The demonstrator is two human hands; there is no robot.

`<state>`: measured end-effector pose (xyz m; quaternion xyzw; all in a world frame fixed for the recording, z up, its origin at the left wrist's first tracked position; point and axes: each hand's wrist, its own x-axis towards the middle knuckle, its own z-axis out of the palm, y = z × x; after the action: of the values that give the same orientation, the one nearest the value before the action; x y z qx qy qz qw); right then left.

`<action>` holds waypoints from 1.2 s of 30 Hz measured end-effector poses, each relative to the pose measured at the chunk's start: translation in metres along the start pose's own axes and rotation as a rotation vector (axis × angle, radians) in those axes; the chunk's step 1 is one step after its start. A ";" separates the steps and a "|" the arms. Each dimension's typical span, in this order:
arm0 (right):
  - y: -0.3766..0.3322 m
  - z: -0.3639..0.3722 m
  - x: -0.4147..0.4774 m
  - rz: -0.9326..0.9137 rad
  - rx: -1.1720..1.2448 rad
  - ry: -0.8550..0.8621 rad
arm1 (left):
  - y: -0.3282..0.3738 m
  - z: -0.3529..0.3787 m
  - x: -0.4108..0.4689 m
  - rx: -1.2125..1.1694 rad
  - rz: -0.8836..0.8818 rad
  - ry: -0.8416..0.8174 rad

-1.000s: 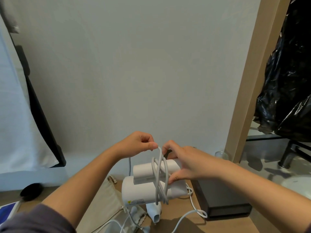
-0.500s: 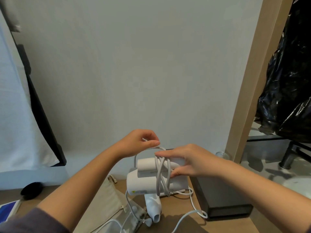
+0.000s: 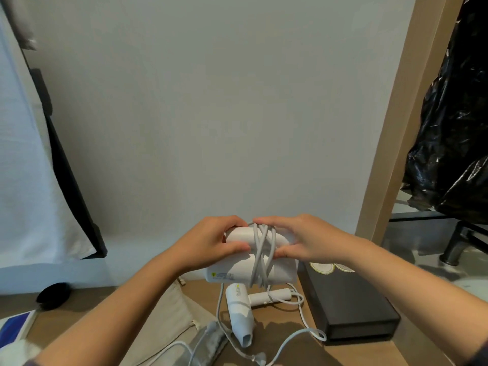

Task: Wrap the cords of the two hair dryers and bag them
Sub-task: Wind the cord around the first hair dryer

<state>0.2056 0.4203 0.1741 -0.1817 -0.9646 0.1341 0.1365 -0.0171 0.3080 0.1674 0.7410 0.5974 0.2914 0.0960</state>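
Head view: folded hair dryer (image 3: 237, 270) is being held in the air between both grips, above the tabletop (image 3: 351, 357). Its left end is being clasped by the left grip (image 3: 211, 244), while the right grip (image 3: 303, 241) is being clamped over handle and wrapped cord (image 3: 260, 256), probably so the coils are being stopped from slipping. Below the grips the second hair dryer (image 3: 239, 313) is lying with its cord loose, and the beige bag (image 3: 169, 313) is lying under the left grip.

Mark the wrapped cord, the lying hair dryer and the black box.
wrapped cord (image 3: 260, 257): head view, crossed turns.
lying hair dryer (image 3: 239, 310): head view, white barrel.
black box (image 3: 348, 299): head view, top face.
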 end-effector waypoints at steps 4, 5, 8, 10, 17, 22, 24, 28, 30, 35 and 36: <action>-0.003 -0.010 0.005 -0.002 -0.151 -0.044 | 0.003 -0.001 0.007 -0.006 -0.012 0.014; -0.003 -0.012 0.006 0.003 -0.150 -0.064 | 0.004 -0.002 0.009 -0.015 -0.017 0.010; -0.003 -0.017 0.007 0.019 -0.114 -0.118 | 0.006 -0.003 0.013 -0.019 -0.015 -0.001; 0.000 -0.017 0.006 0.024 -0.077 -0.091 | 0.004 -0.001 0.017 -0.059 -0.032 -0.001; 0.007 -0.017 0.011 0.122 -0.024 0.021 | 0.003 0.009 0.012 0.013 -0.046 0.486; 0.015 -0.037 0.016 0.208 0.057 0.116 | 0.001 0.021 -0.010 -0.069 -0.128 0.727; 0.015 -0.042 0.018 0.215 0.063 0.141 | -0.006 0.027 -0.010 -0.093 -0.177 0.683; 0.014 -0.051 0.023 0.237 0.075 0.188 | -0.013 0.041 -0.005 -0.104 -0.233 0.595; 0.010 -0.057 0.024 0.228 0.088 0.209 | -0.015 0.048 -0.001 -0.098 -0.245 0.545; -0.001 -0.071 0.025 0.210 0.112 0.238 | -0.018 0.060 0.015 -0.095 -0.273 0.452; -0.003 -0.073 0.025 0.205 0.105 0.245 | -0.018 0.063 0.019 -0.088 -0.284 0.433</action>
<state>0.2050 0.4424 0.2479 -0.2868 -0.9088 0.1744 0.2477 0.0048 0.3442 0.1135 0.5653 0.6887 0.4525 0.0379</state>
